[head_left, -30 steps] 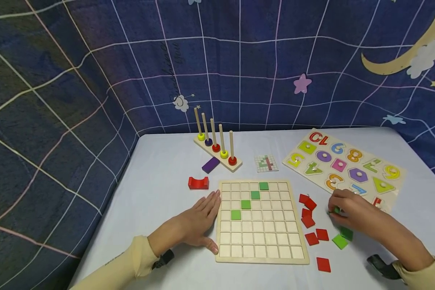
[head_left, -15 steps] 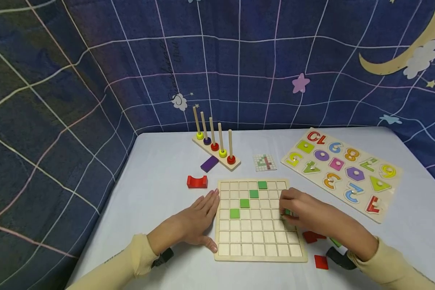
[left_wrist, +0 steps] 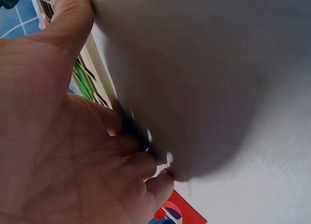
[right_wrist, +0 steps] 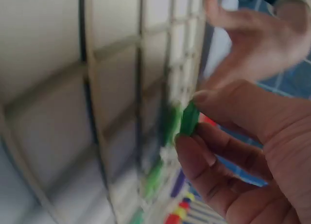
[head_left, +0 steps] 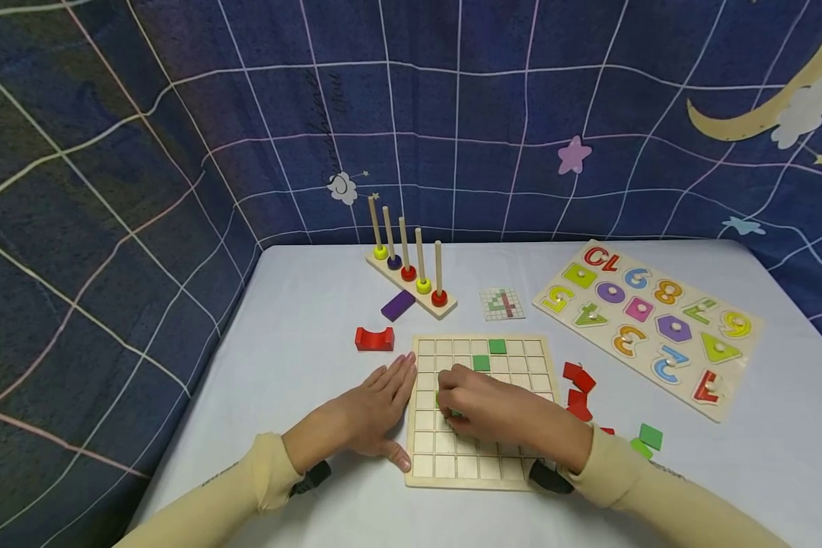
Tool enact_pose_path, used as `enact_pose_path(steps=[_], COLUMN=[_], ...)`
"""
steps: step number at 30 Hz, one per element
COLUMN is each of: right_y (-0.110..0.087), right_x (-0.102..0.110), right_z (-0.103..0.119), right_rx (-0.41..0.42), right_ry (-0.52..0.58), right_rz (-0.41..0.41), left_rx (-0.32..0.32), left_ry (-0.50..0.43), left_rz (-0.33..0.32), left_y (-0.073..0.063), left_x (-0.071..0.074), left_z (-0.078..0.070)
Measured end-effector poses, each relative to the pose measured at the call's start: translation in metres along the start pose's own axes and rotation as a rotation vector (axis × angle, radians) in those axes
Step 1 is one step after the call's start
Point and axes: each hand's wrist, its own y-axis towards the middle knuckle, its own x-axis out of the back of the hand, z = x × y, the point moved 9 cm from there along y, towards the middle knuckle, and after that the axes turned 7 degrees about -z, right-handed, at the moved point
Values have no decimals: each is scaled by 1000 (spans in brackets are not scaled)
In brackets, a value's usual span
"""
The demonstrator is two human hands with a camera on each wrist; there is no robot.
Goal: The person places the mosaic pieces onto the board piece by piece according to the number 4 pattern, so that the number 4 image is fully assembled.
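Head: left hand (head_left: pixel 377 415) flat, fingers extended, at the left edge of the grid board (head_left: pixel 423 464), lower centre; right hand (head_left: pixel 489 407) over the board. Red tiles (head_left: pixel 578 398), loose green tiles (head_left: pixel 651 436) lower right. Left wrist: palm fills left side. Right wrist: thumb and finger pinch green tile (right_wrist: pixel 189 118), centre frame.

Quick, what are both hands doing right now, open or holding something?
Left hand: open, at the left edge of the wooden grid board.
Right hand: closed, pinching a green tile over the board.
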Motion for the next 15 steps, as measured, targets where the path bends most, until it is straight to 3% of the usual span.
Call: enact_pose_path(steps=[4,7,15], right_y=[1,0,-4], right_x=[-9,-9,-12], right_z=[7,13,27], right_rx=[-15,-20,-1], right_ry=[-19,-92,-263], right_rz=[-50,-92,-67], left_rx=[-5,-5,-6], left_ry=[6,29,7], left_rz=[3,1,1], left_y=[0,1,1], left_x=[1,2,0], left_z=[-1,-1,0])
